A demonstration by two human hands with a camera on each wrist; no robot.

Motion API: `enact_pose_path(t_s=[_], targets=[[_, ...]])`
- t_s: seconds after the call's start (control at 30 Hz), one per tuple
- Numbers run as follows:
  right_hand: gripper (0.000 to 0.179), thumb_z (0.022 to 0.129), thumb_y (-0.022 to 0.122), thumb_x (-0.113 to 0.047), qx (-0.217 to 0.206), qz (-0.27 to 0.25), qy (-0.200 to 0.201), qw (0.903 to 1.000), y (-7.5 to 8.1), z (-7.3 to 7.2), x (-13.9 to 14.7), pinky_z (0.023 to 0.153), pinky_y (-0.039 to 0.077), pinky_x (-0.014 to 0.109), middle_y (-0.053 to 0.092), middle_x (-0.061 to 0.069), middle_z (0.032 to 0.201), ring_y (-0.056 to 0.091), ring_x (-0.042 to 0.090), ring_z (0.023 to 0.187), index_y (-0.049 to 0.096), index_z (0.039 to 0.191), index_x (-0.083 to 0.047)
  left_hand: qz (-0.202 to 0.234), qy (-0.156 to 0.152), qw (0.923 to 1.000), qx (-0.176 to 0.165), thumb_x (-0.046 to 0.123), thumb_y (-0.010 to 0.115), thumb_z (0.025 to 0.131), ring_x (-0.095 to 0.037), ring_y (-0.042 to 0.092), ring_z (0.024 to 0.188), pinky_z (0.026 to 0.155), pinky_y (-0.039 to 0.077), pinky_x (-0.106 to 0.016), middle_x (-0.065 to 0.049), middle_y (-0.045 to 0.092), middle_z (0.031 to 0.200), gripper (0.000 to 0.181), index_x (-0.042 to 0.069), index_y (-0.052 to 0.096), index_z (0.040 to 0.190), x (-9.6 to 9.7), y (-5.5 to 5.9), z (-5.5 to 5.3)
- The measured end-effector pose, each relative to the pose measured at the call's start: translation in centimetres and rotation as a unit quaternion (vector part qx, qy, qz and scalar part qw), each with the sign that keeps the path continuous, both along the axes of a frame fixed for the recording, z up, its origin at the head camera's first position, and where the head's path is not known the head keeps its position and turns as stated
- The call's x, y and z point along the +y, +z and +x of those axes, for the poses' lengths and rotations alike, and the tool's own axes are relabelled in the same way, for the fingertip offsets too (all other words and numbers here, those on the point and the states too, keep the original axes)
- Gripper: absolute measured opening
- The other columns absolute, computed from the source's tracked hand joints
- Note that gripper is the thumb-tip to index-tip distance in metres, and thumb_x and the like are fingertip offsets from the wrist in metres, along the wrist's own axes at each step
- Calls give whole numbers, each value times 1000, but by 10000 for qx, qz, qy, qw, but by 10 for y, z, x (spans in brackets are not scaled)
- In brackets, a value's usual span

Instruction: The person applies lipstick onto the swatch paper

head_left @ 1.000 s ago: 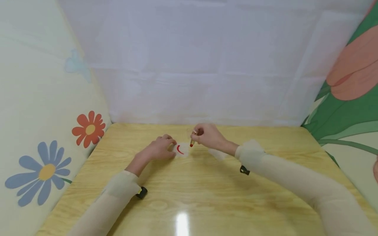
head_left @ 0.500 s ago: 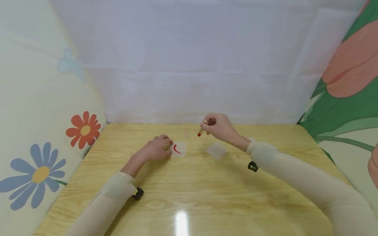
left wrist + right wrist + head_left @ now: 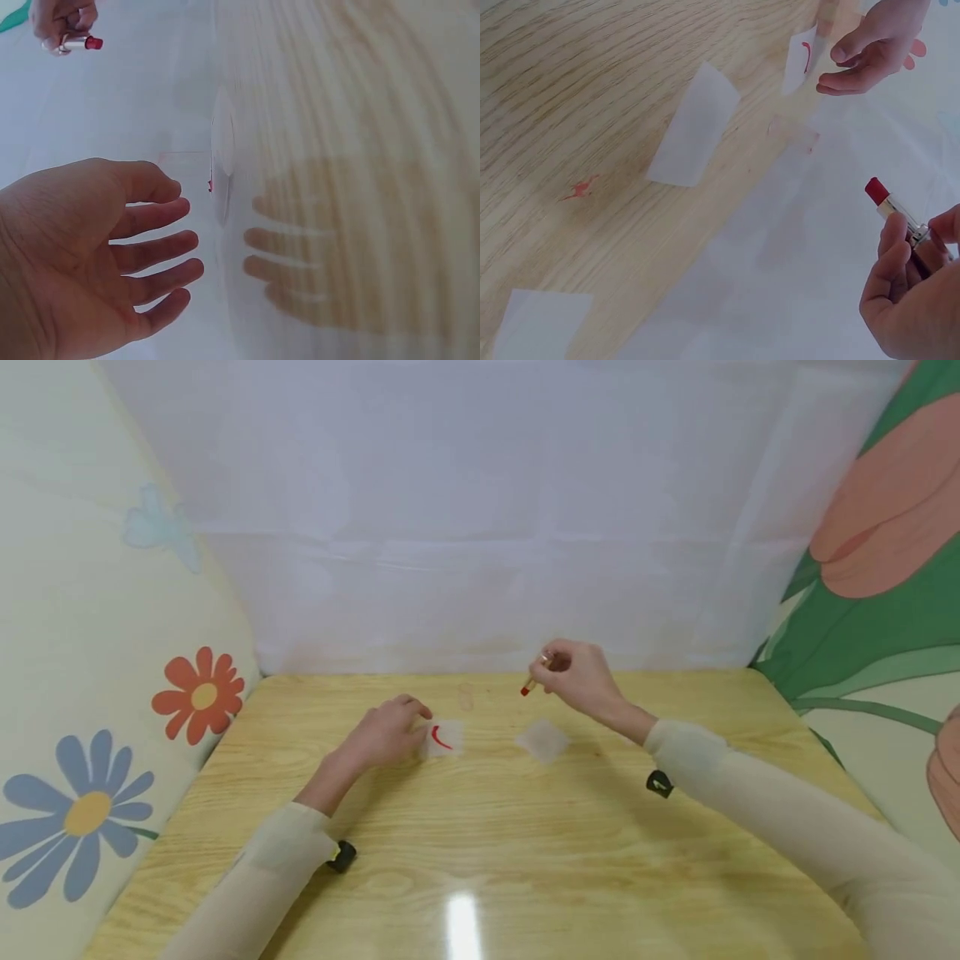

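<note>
My right hand pinches a lipstick in a light metallic tube, its red tip bared and angled down, held above the back of the table. Just left of centre lies a white paper square with a curved red stroke on it. Beside its left edge, my left hand holds nothing. In the left wrist view, that hand's fingers are spread and gently bent, with a small gap between their tips and the tabletop. A second white paper square, unmarked, lies to the right of the first.
A small clear pinkish piece lies near the table's back edge. Another white paper shows low in the right wrist view, and a red smudge marks the tabletop. A white cloth hangs behind the wooden table.
My right hand has lifted away from the marked paper, moving right and back with the lipstick. The unmarked paper is now uncovered. My left hand stays beside the marked paper.
</note>
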State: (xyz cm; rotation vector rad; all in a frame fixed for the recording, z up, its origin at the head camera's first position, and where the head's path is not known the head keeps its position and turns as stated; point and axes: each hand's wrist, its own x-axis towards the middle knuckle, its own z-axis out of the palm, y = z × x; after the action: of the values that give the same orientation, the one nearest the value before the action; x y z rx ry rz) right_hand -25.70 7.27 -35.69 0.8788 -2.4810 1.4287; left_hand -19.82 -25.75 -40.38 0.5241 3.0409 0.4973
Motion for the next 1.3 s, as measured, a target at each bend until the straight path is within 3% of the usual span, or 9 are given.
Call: enact_pose_path(t_s=[0.2, 0.5, 0.63, 0.8, 1.03, 1.3], targets=[[8, 97, 68, -17, 140, -85, -142, 9998, -1, -2, 7, 55, 52, 37, 69, -2, 76, 65, 16, 62, 73, 94, -12, 102, -56, 9991, 410, 19, 66, 99, -39, 59, 112, 86, 48, -58, -18, 60, 129, 26, 4, 69, 121, 6, -1, -1], [8, 98, 68, -16, 176, -80, -192, 9996, -8, -4, 22, 57, 53, 35, 71, 7, 80, 66, 17, 64, 71, 94, -10, 468, -451, 9962, 574, 21, 62, 101, -28, 65, 93, 82, 51, -47, -12, 62, 128, 27, 6, 69, 123, 43, 8, 0], [7, 97, 69, -16, 133, 1, -275, 9995, -8, -3, 24, 57, 54, 34, 71, 4, 80, 66, 17, 63, 71, 95, -9, 526, -697, 9945, 582, 25, 64, 100, -32, 64, 107, 90, 50, -48, -10, 63, 130, 29, 7, 69, 123, 62, 14, -3], [6, 96, 69, -15, 121, 96, -278, 9995, -9, -4, 23, 56, 54, 34, 71, 0, 80, 67, 18, 64, 72, 95, -10, 312, -874, 9942, 549, 28, 66, 100, -30, 62, 113, 93, 49, -47, -9, 64, 129, 31, 7, 70, 122, 81, 16, -14], [8, 96, 69, -14, 185, 149, -278, 9993, -11, -3, 26, 56, 53, 34, 71, 1, 80, 68, 24, 66, 69, 91, -9, -229, -854, 9961, 85, 45, 64, 99, -31, 59, 117, 100, 43, -53, -9, 62, 132, 42, 12, 69, 125, 100, 7, -29], [8, 95, 69, -12, 182, 194, -273, 9993, -18, -3, 30, 56, 52, 33, 71, 1, 80, 66, 16, 64, 68, 88, -9, -960, -757, 9925, -74, 49, 63, 98, -33, 56, 121, 102, 38, -58, -6, 60, 133, 44, 18, 67, 129, 125, -2, -30]])
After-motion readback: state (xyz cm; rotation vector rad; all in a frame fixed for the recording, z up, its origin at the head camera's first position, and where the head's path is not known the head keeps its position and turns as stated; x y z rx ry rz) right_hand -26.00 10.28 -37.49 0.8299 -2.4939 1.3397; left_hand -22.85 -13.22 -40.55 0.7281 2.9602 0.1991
